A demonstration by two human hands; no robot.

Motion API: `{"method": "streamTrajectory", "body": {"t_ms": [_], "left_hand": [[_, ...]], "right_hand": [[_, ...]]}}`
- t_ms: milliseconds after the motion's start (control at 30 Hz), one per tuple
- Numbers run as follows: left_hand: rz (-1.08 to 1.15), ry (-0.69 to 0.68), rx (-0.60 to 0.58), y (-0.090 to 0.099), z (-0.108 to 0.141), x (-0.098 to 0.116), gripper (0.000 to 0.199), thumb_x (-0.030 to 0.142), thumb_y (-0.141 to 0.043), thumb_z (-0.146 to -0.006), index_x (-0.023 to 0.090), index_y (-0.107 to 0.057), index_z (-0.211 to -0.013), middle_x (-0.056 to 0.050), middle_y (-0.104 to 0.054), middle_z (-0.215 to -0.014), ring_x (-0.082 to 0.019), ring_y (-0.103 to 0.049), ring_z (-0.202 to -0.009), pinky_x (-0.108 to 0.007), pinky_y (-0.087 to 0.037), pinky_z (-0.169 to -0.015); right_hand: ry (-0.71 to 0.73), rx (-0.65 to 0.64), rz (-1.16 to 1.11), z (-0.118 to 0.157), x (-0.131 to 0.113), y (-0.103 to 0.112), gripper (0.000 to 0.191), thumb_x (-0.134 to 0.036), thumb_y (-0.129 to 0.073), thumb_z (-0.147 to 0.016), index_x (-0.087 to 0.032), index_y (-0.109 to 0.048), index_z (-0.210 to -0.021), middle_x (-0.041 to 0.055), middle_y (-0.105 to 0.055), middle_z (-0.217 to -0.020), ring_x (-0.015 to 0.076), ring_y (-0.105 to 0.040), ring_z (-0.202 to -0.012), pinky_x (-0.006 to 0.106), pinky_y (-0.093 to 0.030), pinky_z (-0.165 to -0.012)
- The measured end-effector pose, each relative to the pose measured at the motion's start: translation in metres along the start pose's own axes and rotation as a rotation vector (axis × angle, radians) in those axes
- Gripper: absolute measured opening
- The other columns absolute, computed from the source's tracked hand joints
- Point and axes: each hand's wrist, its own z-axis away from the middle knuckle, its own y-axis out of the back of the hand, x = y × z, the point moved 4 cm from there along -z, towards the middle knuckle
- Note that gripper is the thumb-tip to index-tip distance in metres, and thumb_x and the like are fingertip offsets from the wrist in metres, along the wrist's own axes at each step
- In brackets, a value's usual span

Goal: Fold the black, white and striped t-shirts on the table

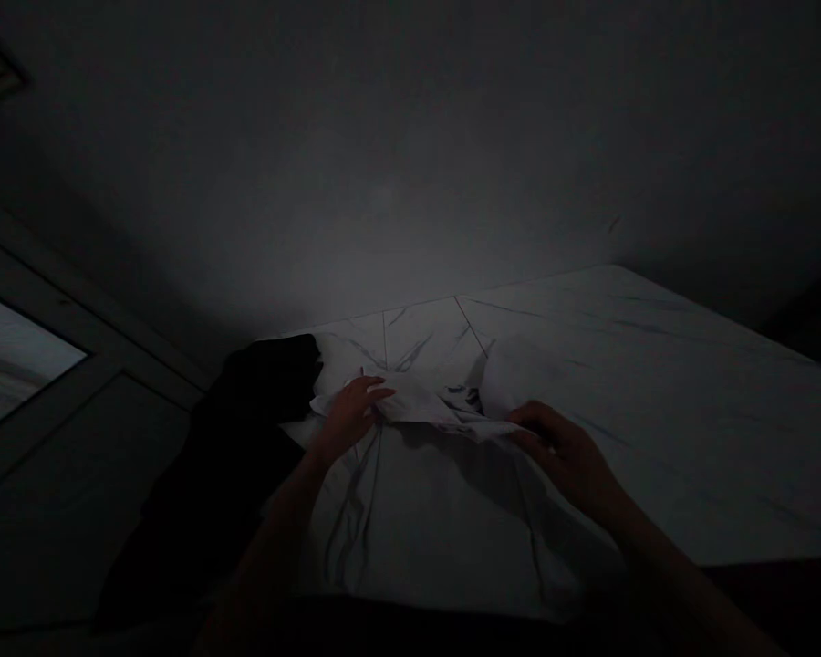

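Observation:
A thin white cloth (414,399) lies loosely bunched on a pale marble-patterned surface (444,511), with a dark printed patch showing among its folds. The light is dim, so the cloth's exact kind cannot be made out. On its left part rests my left hand (352,412), fingers stretched out and a little apart. At the cloth's right end, my right hand (554,443) is closed in a pinch on the edge, which is slightly lifted and casts a shadow below.
A heap of black cloth (260,392) lies along the left side of the surface. Behind stands a plain grey wall (383,182). At far left is a panelled door (75,365) with a lighter pane. The surface extends to the right toward a dark edge.

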Motion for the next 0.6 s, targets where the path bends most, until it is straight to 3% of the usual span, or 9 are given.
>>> {"method": "streamTrajectory", "body": {"t_ms": [133,267,367,433,500,600], "left_hand": [[0.156,0.071,0.044,-0.001,-0.014,-0.006,0.027,0.006,-0.053,-0.079,0.021,-0.070,-0.093,-0.007,-0.071,-0.107,-0.021,-0.063,-0.107,-0.044,-0.046,-0.104],[0.350,0.252,0.105,0.022,-0.011,-0.005,0.012,0.025,-0.054,-0.084,0.019,-0.065,-0.082,-0.002,-0.069,-0.081,-0.016,-0.063,-0.080,-0.027,-0.051,-0.078],[0.394,0.316,0.108,0.045,-0.011,0.005,0.024,0.040,-0.053,-0.087,0.019,-0.063,-0.083,0.000,-0.067,-0.078,-0.014,-0.060,-0.075,-0.023,-0.047,-0.070],[0.380,0.292,0.048,0.064,-0.022,0.010,0.030,0.047,-0.055,-0.085,0.020,-0.064,-0.082,0.000,-0.067,-0.078,-0.015,-0.060,-0.076,-0.023,-0.047,-0.072],[0.315,0.273,-0.066,0.087,-0.042,0.010,0.034,0.053,-0.057,-0.082,0.020,-0.065,-0.077,0.001,-0.066,-0.075,-0.015,-0.060,-0.076,-0.023,-0.046,-0.072],[0.152,0.291,-0.095,0.142,-0.081,0.003,0.038,0.057,-0.060,-0.077,0.020,-0.066,-0.072,0.001,-0.065,-0.071,-0.016,-0.059,-0.074,-0.024,-0.044,-0.071]], "right_hand": [[-0.111,-0.019,-0.012,-0.002,0.012,0.011,0.034,-0.055,-0.062,-0.085,-0.023,-0.067,-0.077,0.0037,-0.068,-0.073,0.0199,-0.065,-0.068,0.028,-0.051,-0.062],[-0.227,0.032,0.094,-0.003,0.028,0.039,0.045,-0.067,-0.065,-0.079,-0.023,-0.068,-0.073,0.0031,-0.067,-0.070,0.0202,-0.063,-0.066,0.029,-0.049,-0.061],[-0.287,-0.154,0.138,-0.016,0.037,0.050,0.053,-0.074,-0.063,-0.075,-0.022,-0.067,-0.069,0.0024,-0.065,-0.067,0.0187,-0.060,-0.062,0.028,-0.046,-0.057],[-0.297,-0.311,0.130,-0.038,0.039,0.054,0.058,-0.079,-0.063,-0.070,-0.021,-0.067,-0.068,0.0020,-0.064,-0.065,0.0180,-0.058,-0.061,0.028,-0.043,-0.055],[-0.283,-0.388,0.119,-0.071,0.034,0.062,0.062,-0.082,-0.066,-0.063,-0.020,-0.065,-0.065,0.0015,-0.061,-0.063,0.0170,-0.056,-0.059,0.027,-0.040,-0.053],[-0.201,-0.316,0.128,-0.131,0.010,0.083,0.063,-0.082,-0.071,-0.056,-0.020,-0.062,-0.062,0.0008,-0.058,-0.060,0.0161,-0.053,-0.058,0.027,-0.037,-0.052]]}}
